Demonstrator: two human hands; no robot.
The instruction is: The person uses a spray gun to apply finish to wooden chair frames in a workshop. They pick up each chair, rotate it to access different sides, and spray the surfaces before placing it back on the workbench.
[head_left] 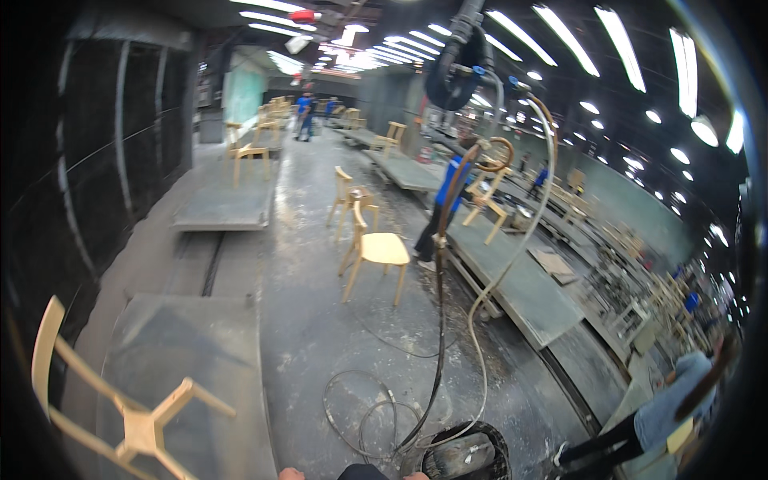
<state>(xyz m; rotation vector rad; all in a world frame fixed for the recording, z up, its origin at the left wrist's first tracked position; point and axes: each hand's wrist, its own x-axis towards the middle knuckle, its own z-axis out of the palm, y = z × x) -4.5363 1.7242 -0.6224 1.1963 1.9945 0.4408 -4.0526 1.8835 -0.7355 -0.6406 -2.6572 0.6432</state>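
Only a small part of my left hand shows at the bottom edge, and its fingers cannot be made out. Just as little of my right hand is visible, close to a dark round bucket with a grey thing inside. Whether either hand holds something is hidden. To the left, a pale wooden chair frame without a seat panel is on a grey platform. Ahead, a light wooden chair stands upright on the floor, with another chair behind it.
Hoses hang from overhead and coil on the floor before me. A person in blue stands beside the long right-hand platform; another person in grey is at lower right. More chairs stand on the far left platform.
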